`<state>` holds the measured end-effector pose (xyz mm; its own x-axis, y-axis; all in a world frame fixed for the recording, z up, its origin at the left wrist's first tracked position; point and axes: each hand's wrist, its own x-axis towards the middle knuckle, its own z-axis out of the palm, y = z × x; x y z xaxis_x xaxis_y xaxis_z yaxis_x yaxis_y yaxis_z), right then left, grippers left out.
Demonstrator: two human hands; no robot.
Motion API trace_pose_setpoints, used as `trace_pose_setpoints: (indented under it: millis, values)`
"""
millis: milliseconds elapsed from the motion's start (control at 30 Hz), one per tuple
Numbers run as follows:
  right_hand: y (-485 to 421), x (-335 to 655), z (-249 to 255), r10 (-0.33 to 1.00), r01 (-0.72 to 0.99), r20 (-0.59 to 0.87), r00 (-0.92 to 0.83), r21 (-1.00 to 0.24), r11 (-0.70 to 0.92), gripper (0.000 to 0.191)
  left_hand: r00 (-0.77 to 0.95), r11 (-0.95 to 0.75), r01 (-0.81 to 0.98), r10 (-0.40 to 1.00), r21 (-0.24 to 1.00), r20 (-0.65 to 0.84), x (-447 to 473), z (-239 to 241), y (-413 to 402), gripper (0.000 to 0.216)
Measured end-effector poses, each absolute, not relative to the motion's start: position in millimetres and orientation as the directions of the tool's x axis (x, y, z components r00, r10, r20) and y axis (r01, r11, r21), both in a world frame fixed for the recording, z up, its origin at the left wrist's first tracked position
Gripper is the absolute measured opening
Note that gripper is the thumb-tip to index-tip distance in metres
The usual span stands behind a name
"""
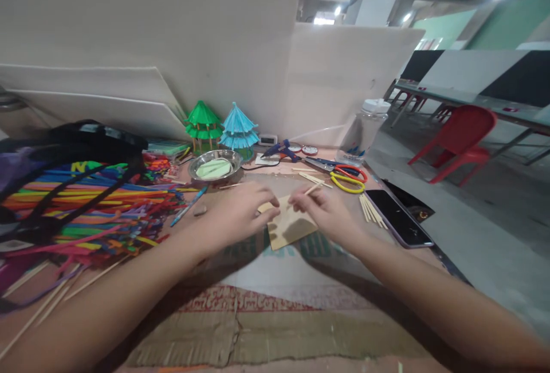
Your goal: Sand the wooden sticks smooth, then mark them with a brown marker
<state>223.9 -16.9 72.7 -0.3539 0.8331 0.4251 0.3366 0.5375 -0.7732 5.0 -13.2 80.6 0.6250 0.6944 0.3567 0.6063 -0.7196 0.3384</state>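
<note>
Card (289, 225) beneath both hands' fingers (267, 195)

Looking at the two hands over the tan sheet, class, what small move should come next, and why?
Probably lower the thin stick onto the tan sheet: the right hand appears to hold it just above the sheet, while the left hand is at the sheet's left edge, near enough to steady it.
</note>
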Motion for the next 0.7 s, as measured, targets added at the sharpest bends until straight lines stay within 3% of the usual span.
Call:
trace_pose_setpoints:
  millis: [100,233,433,567,700]
  values:
    - [-13.5,229.5,47.0,0.836,0.493,0.311,-0.452,-0.695,0.524,0.012,0.665,-0.740,0.583,0.672,0.335,0.326,0.8,45.1,-7.6,0.021]
    - [-16.3,234.0,28.9,0.842,0.536,0.249,-0.478,-0.677,0.504,0.013,0.694,-0.763,0.556,0.645,0.330,0.321,-1.1,19.1,-8.1,0.027]
    - [-17.5,228.0,22.5,0.782,0.521,0.296,-0.549,-0.611,0.597,0.021,0.691,-0.731,0.570,0.673,0.375,0.262,0.6,8.4,-6.7,0.047]
    - [-11.4,228.3,20.0,0.695,0.519,0.309,-0.650,-0.488,0.702,0.022,0.697,-0.720,0.600,0.684,0.347,0.215,1.7,1.1,-5.7,0.044]
    - [-7.7,236.8,19.1,0.732,0.614,0.312,-0.605,-0.402,0.679,0.023,0.692,-0.711,0.615,0.694,0.340,0.200,1.3,-1.0,-4.5,0.045]
